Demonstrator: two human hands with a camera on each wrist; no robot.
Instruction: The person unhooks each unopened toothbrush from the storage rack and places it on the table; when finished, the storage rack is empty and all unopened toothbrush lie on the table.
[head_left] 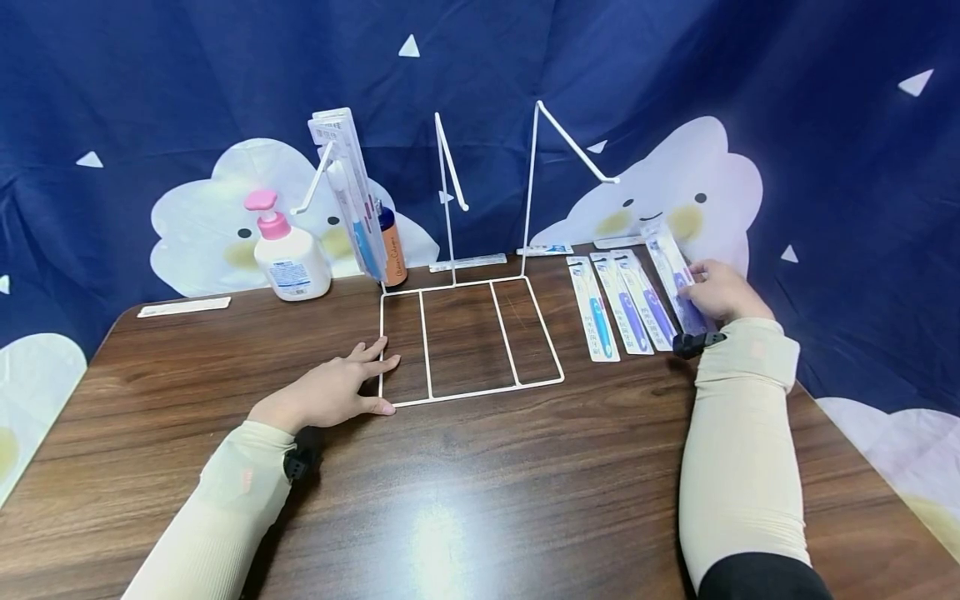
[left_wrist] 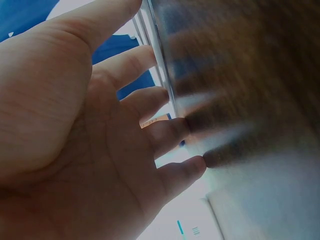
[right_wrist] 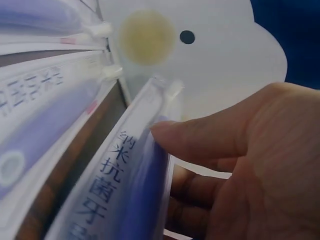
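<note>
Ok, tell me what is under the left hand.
The left hand lies flat with straight fingers on the wooden table, its fingertips touching the white wire rack at the base's near left corner. Whatever the palm covers is hidden.

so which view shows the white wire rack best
The head view: the white wire rack shows whole, with base grid and upright hooks, the left hand resting at its corner. The left wrist view catches only blurred wires past the fingers. The right wrist view shows none.

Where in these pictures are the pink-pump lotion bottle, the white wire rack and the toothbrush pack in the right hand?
lotion bottle (head_left: 293, 265), head view, white body.
wire rack (head_left: 428, 343), head view, base bar.
toothbrush pack (head_left: 667, 257), head view, upper half.
</note>
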